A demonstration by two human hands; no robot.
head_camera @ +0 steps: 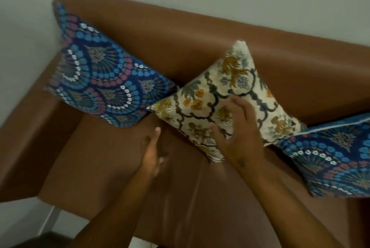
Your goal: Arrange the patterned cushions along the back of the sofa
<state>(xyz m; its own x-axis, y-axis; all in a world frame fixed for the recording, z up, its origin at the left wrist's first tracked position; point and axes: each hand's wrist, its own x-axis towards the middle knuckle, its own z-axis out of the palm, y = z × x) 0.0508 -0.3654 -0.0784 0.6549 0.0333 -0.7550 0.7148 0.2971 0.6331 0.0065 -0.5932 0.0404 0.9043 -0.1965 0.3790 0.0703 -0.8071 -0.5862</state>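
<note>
Head view: two blue cushions lean on the brown sofa [200, 33] back, one [104, 75] at 9 o'clock, one [336, 153] at 4 o'clock. The cream flower cushion [226, 99] sits crooked between them. The right hand [236, 135] presses it with spread fingers; the left hand [152, 155] hangs open, holding nothing. It needs straightening.

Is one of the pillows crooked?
Yes. The cream cushion in the middle stands on a corner like a diamond, tipped against the sofa back, with the right hand on it. The right blue cushion lies slumped low on the seat. The left blue cushion leans in the corner, tilted too.
</note>
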